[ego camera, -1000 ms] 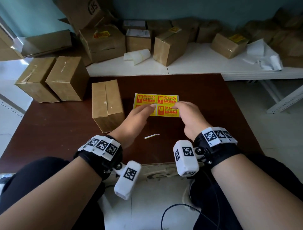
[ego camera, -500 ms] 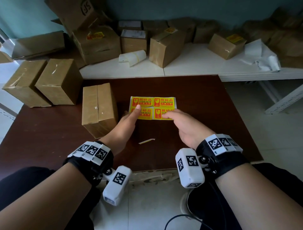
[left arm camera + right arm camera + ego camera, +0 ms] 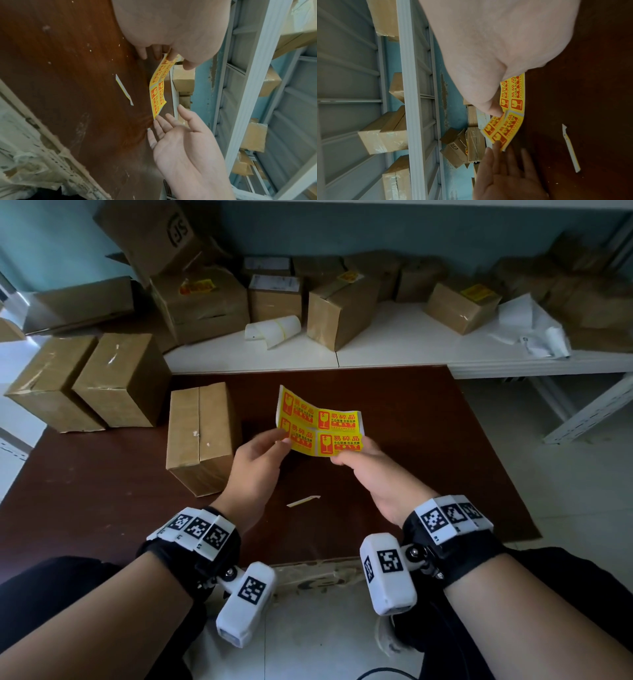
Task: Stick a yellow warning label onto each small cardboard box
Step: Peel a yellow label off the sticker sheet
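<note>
Four-label sheet (image 3: 318, 428) pinched in right hand (image 3: 373, 474), left hand (image 3: 255, 463) relaxed at its edge; box (image 3: 200, 436) beside it unlabelled.

Our yellow four-label sheet (image 3: 320, 428) curled, lifted off the table, our plain cardboard box (image 3: 202, 436) just left of it

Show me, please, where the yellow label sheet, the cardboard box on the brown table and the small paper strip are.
yellow label sheet (image 3: 337, 428), head view, upper right label.
cardboard box (image 3: 200, 429), head view, its top face.
paper strip (image 3: 303, 501), head view, middle of the strip.
</note>
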Demonstrator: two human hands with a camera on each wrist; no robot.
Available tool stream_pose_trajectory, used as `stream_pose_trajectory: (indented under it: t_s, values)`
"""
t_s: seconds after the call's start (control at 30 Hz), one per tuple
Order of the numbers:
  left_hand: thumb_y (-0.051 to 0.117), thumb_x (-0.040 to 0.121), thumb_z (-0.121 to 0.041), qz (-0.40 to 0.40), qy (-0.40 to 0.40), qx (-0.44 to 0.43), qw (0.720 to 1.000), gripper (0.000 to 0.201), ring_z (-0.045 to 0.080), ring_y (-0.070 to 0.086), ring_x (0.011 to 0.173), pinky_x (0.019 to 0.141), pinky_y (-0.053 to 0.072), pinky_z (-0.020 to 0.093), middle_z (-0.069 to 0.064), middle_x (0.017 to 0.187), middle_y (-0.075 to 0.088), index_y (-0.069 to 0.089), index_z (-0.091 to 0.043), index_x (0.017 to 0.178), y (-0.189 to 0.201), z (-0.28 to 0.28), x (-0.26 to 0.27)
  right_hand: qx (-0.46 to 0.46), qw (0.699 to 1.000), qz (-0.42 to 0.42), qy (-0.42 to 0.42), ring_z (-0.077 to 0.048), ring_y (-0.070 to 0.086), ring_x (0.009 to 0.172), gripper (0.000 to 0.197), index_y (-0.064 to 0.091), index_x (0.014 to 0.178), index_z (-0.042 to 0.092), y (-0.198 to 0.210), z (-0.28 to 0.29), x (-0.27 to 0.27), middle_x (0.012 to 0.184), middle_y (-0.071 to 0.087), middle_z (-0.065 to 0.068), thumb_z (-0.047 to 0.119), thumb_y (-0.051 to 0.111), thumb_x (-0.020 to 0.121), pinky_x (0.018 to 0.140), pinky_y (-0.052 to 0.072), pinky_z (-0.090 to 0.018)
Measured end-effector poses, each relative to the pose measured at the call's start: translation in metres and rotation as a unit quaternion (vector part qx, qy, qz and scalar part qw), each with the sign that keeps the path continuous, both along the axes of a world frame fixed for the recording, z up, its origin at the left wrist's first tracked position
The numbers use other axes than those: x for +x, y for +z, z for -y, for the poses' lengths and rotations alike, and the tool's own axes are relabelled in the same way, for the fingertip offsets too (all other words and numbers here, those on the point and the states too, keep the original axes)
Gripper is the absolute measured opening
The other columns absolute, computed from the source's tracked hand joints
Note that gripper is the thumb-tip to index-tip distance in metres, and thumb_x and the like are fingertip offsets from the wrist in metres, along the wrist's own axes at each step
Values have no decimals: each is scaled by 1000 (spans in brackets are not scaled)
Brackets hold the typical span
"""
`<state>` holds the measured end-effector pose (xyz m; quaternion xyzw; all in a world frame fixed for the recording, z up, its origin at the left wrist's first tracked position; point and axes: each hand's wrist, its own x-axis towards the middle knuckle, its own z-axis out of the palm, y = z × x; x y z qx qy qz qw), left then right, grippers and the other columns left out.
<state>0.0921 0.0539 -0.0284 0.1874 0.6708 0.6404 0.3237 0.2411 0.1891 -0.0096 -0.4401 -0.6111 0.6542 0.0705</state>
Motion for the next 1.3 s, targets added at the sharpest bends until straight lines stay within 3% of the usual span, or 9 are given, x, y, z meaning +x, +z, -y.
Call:
stream_pose_trajectory:
  t_s: [0.1, 0.17, 0.3, 0.53, 0.67, 0.8, 0.93, 1.17, 1.3]
  values:
    - [68, 108, -13, -58, 20, 35, 998, 16, 6, 75, 112, 92, 54, 17, 1, 123, 79, 78, -19, 118, 0, 2, 3, 70, 997, 12, -27, -17, 51, 139, 53, 55, 145, 40, -1, 4, 2, 151, 55, 5, 37, 71, 95, 110, 37, -40]
    - [68, 108, -13, -72, 19, 64, 995, 15, 7, 75, 110, 91, 55, 17, 4, 121, 80, 82, -18, 109, 6, 2, 6, 124, 991, 32, -49, -27, 40, 156, 62, 54, 146, 49, -4, 2, 3, 169, 39, 0, 51, 68, 85, 123, 38, -54]
    - [58, 114, -24, -44, -30, 102, 993, 31, 22, 74, 122, 109, 55, 36, 3, 119, 82, 87, -20, 103, 16, 5, 12, 221, 971, 14, -86, -25, 8, 170, 70, 34, 170, 38, 11, 1, 13, 184, 7, 1, 47, 64, 107, 132, 29, -57]
    - [64, 102, -31, 39, -40, 146, 988, 32, 32, 79, 103, 108, 58, 47, 16, 99, 83, 88, -16, 86, 17, 7, 11, 297, 954, -34, -35, -18, 28, 164, 104, 20, 172, 46, 15, 2, 17, 176, 30, 6, 72, 76, 88, 131, 32, -53]
    - [74, 102, -12, 59, -22, 143, 988, 12, 34, 76, 101, 104, 58, 53, 23, 104, 81, 83, -4, 102, 11, 9, 9, 302, 953, -20, -19, -12, 55, 140, 103, 36, 165, 45, 11, 2, 15, 135, 68, 18, 79, 80, 79, 121, 43, -51]
    - [75, 100, -2, 40, -15, 127, 991, 19, 29, 78, 105, 98, 63, 46, 17, 117, 82, 79, -9, 117, 12, 10, 11, 239, 968, -52, 56, -8, 79, 97, 67, 66, 137, 37, 11, 1, 17, 108, 81, 4, 45, 98, 78, 95, 64, -53]
    - [69, 100, 8, 26, -5, 121, 992, 34, 18, 79, 103, 86, 65, 32, 7, 115, 84, 76, -15, 124, 13, 11, 10, 152, 983, -64, 84, -10, 81, 104, 96, 54, 149, 34, 12, 4, 21, 116, 83, 7, 22, 105, 69, 96, 64, -46]
    - [59, 99, 24, -29, 1, 150, 988, 59, 10, 75, 121, 90, 61, 22, -3, 137, 73, 56, -10, 147, 17, 10, 18, 139, 983, -74, 96, -11, 82, 102, 50, 75, 122, 20, 15, 11, 26, 112, 85, 5, 7, 97, 80, 92, 64, -37]
    - [78, 93, 9, -32, -12, 136, 990, 88, 20, 71, 130, 96, 63, 31, -2, 150, 58, 32, -18, 164, 17, 11, 27, 148, 984, -80, 58, -7, 82, 97, 37, 80, 113, 22, 14, 13, 24, 106, 85, 8, 12, 96, 82, 85, 61, -29]
